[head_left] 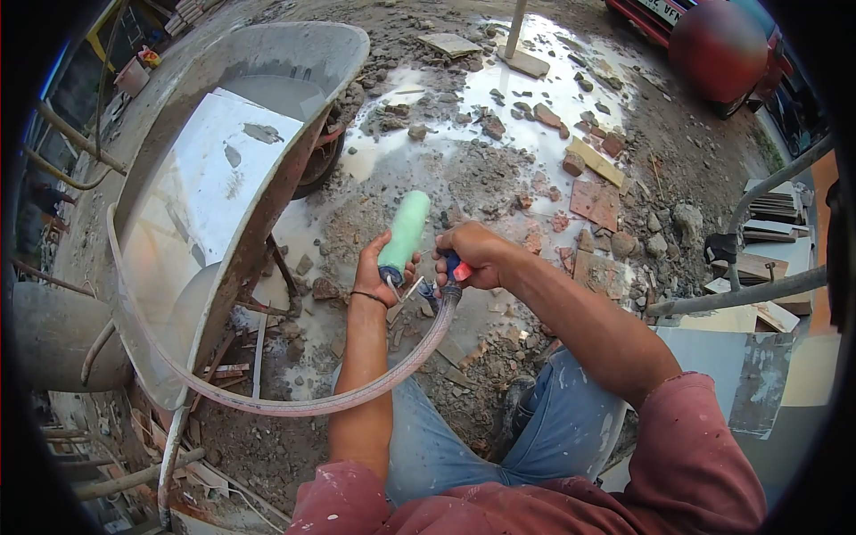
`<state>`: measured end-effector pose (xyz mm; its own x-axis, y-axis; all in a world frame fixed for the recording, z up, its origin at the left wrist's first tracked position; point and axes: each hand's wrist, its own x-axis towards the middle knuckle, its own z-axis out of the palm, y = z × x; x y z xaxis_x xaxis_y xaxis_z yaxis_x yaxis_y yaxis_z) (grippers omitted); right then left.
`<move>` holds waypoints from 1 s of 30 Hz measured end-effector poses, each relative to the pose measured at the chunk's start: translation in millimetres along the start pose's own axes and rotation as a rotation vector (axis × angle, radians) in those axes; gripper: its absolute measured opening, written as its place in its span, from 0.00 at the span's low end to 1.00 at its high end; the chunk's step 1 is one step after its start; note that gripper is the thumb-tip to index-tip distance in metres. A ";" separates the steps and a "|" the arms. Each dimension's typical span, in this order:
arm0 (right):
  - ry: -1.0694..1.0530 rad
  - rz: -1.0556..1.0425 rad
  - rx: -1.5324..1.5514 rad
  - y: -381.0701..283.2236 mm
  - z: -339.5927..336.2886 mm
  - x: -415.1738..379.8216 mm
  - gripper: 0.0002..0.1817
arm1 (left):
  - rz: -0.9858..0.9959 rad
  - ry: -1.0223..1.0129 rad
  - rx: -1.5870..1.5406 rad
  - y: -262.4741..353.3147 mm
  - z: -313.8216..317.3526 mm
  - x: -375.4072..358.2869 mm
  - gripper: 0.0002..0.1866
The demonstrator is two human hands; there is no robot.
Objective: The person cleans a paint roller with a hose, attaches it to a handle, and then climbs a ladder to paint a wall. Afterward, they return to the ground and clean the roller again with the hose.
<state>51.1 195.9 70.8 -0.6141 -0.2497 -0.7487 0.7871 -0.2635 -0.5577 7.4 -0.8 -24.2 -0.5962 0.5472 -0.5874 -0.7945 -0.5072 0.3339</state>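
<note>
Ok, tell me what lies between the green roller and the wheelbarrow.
In the head view, wet ground strewn with stones lies between the green roller and the wheelbarrow, whose wheel is partly visible.

We note a faded brick-red shirt (535,510) with short sleeves (687,428), a few whitish flecks dotting the cloth, light-blue jeans (571,406) worn paler in patches and spattered with pale marks, and a thin dark band (368,295) circling the left wrist.
</note>
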 end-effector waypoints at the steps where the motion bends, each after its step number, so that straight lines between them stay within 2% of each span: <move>1: -0.001 0.000 0.001 0.0 -0.1 2.5 0.12 | 0.006 0.016 0.008 -0.2 0.5 -1.4 0.24; 6: 0.113 -0.030 0.044 -1.9 -11.4 18.6 0.13 | -0.009 -0.004 0.049 -1.6 -1.5 -5.5 0.25; 10: 0.065 -0.043 0.064 -1.9 -15.5 25.9 0.12 | 0.005 -0.025 0.059 -3.0 -2.7 -12.9 0.25; 16: 0.123 -0.077 0.104 -7.6 -13.9 24.6 0.13 | -0.039 -0.020 0.051 0.0 -5.2 -28.6 0.26; 18: 0.162 -0.058 0.129 -11.7 -12.1 20.1 0.08 | -0.052 -0.020 0.049 -1.0 -5.5 -35.7 0.26; 27: 0.139 -0.082 0.216 -17.6 -19.7 28.1 0.09 | -0.047 -0.027 0.122 -1.5 3.3 -60.2 0.25; 30: 0.122 -0.073 0.159 -18.6 -17.7 23.5 0.09 | -0.037 -0.043 0.134 -2.9 2.7 -59.5 0.25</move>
<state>23.0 211.4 57.2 -0.6504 -0.1125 -0.7512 0.7154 -0.4231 -0.5560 44.9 -30.2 11.7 -0.5680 0.5939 -0.5698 -0.8228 -0.3939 0.4096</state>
